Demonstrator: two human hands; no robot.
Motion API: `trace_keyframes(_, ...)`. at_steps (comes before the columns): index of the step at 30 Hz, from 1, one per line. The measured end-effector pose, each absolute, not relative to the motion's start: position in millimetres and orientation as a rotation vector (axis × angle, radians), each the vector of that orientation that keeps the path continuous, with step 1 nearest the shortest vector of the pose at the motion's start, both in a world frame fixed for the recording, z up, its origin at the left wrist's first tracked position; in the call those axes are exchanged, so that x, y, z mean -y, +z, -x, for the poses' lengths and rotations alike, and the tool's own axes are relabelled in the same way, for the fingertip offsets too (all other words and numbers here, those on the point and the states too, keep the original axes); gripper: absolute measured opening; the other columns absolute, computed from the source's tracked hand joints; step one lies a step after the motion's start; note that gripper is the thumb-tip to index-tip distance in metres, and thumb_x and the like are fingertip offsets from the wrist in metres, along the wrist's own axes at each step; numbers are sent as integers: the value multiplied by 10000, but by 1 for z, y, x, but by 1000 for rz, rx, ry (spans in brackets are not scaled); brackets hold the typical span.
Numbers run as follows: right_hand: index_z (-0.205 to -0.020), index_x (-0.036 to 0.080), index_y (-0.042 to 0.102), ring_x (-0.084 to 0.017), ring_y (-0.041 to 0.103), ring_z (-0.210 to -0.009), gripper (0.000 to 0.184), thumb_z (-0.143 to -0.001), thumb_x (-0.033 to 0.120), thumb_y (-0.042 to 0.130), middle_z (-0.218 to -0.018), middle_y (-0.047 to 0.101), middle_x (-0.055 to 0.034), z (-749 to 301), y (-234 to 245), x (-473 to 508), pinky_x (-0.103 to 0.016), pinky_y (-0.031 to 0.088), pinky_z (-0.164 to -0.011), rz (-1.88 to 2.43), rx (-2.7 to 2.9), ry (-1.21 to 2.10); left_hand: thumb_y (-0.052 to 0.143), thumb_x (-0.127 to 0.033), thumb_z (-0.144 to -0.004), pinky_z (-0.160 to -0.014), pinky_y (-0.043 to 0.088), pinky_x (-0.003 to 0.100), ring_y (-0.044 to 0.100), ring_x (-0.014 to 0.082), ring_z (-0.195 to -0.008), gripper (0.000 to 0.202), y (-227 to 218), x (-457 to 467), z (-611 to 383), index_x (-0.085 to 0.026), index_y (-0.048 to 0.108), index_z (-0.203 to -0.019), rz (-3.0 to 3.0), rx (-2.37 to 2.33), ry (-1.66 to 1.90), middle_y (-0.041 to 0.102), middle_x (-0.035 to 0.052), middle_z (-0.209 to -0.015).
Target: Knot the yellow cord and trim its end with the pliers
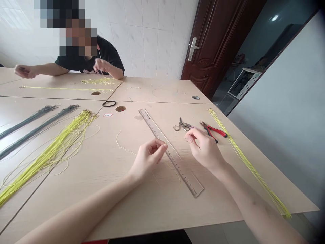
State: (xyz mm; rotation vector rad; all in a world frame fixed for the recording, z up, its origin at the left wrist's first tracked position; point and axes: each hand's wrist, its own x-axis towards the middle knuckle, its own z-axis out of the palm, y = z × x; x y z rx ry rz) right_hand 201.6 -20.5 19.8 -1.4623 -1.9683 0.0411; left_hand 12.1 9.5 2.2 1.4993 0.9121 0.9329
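Observation:
My left hand [148,157] is pinched on a thin pale yellow cord [122,146] right at the clear plastic ruler [170,150], which lies diagonally on the wooden table [142,210]. The cord trails left in a curve over the tabletop. My right hand [203,145] hovers just right of the ruler with thumb and fingers pinched together; what it holds is too thin to make out. Small scissors [181,126] and red-handled pliers [213,130] lie just beyond my right hand.
A big bundle of yellow cords [50,152] and dark green cords [33,130] lie at the left. Another yellow bundle [246,159] runs along the right table edge. A black ring [109,103] sits near a cable hole. A person in black [101,62] works across the table.

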Motion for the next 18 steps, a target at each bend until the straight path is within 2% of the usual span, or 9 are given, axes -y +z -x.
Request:
trace_keyframes(3, -1046, 144, 579, -189, 585, -1001, 198, -919, 229, 453, -1039, 637, -70, -201, 18, 20, -392, 471, -865, 1443, 2148, 157, 560, -314, -834, -504, 329, 209, 408, 81, -478, 211, -1, -32, -2, -159, 532, -693, -1476, -953, 1062, 440, -67, -495)
trace_keyframes(5, -1139, 158, 570, -211, 520, -1153, 268, -905, 249, 478, -1218, 588, -90, -194, 13, 23, -407, 436, -957, 1432, 2273, 241, 567, -306, -839, -491, 348, 208, 426, 79, -473, 199, -5, -48, 5, -144, 543, -726, -1435, -987, 1145, 452, -67, -520)
trace_keyframes(7, -1196, 152, 558, -222, 476, -1213, 325, -910, 269, 457, -1291, 545, -100, -187, 8, 33, -399, 413, -1005, 1473, 2332, 286, 549, -300, -858, -468, 368, 204, 428, 71, -463, 196, -10, -61, 10, -131, 545, -757, -1375, -1008, 1210, 458, -64, -557)
trace_keyframes(11, -1239, 140, 540, -245, 459, -1226, 372, -928, 263, 378, -1293, 548, -91, -182, 7, 75, -430, 394, -1032, 1615, 2353, 300, 521, -288, -880, -461, 404, 198, 449, 62, -477, 184, -18, -70, 12, -121, 553, -811, -1282, -984, 1264, 489, -49, -620)
trace_keyframes(15, -1243, 191, 523, -276, 488, -1192, 374, -905, 314, 424, -1304, 536, -76, -191, 26, 133, -443, 470, -929, 1713, 2381, 326, 543, -265, -869, -467, 416, 197, 461, 62, -485, 168, -20, -63, 7, -116, 559, -791, -1273, -927, 1223, 496, -49, -619)
trace_keyframes(16, -1199, 212, 543, -267, 535, -1133, 351, -901, 352, 420, -1258, 568, -74, -194, 32, 146, -424, 489, -885, 1788, 2351, 351, 549, -259, -865, -469, 417, 197, 462, 63, -486, 167, -19, -61, 6, -116, 559, -780, -1277, -916, 1210, 494, -50, -613)
trace_keyframes(17, -1057, 220, 596, -239, 610, -986, 301, -914, 368, 376, -1107, 643, -68, -197, 38, 157, -383, 517, -789, 1921, 2269, 427, 554, -255, -862, -471, 418, 198, 462, 63, -486, 166, -19, -60, 5, -115, 559, -772, -1280, -906, 1198, 491, -52, -607)
trace_keyframes(18, -885, 217, 605, -215, 640, -800, 341, -923, 404, 322, -901, 677, -57, -200, 43, 166, -352, 513, -668, 2093, 2183, 516, 556, -252, -861, -472, 418, 198, 462, 64, -486, 165, -18, -58, 5, -115, 559, -768, -1283, -900, 1191, 488, -53, -603)
